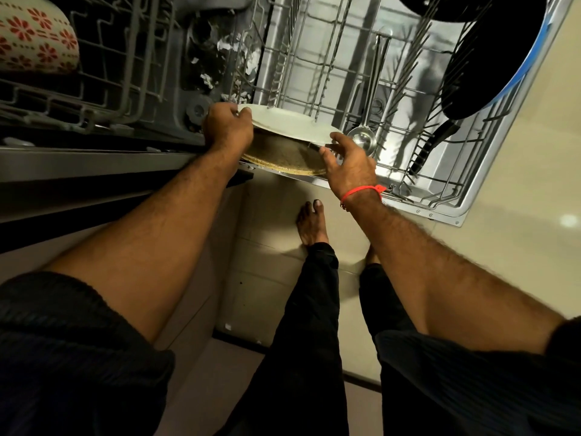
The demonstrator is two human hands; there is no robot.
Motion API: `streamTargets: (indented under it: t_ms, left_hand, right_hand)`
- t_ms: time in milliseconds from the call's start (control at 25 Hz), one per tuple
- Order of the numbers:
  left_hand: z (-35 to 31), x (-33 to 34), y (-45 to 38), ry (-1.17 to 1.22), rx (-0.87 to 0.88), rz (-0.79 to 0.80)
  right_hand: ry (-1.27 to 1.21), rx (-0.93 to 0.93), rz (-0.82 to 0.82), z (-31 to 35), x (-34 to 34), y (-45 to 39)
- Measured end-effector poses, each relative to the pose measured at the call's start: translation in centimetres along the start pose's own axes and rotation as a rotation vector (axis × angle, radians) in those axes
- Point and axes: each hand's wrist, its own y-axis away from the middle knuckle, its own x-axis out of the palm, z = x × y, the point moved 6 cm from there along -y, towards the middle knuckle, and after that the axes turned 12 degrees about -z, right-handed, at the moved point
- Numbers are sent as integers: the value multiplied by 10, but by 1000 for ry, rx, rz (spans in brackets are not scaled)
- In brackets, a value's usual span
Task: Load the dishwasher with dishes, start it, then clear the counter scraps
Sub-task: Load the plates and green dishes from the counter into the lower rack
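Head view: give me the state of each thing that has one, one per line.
Lower rack: pulled out, part loaded.
Plate: held at the rack's near edge, not yet slotted.
Left hand: grips the plate's rim.
Right hand: fingers spread at the plate's other edge.
Ladle: lying in the rack.
Black pan: standing on edge in the rack.
Patterned bowl: sitting in the upper rack.
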Motion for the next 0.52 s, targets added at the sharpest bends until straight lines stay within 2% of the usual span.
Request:
streamTargets:
  t_ms: [160, 400, 520]
  left_hand:
    - [7, -3, -4, 19, -37, -4]
    - [20, -17, 20, 50, -40, -59]
    - [24, -35, 50, 137, 45, -130]
  right_hand:
    - [-13, -24, 27, 7, 1, 3]
    - [-42, -39, -18, 0, -8, 10]
    - [-47, -71, -27, 1, -15, 18]
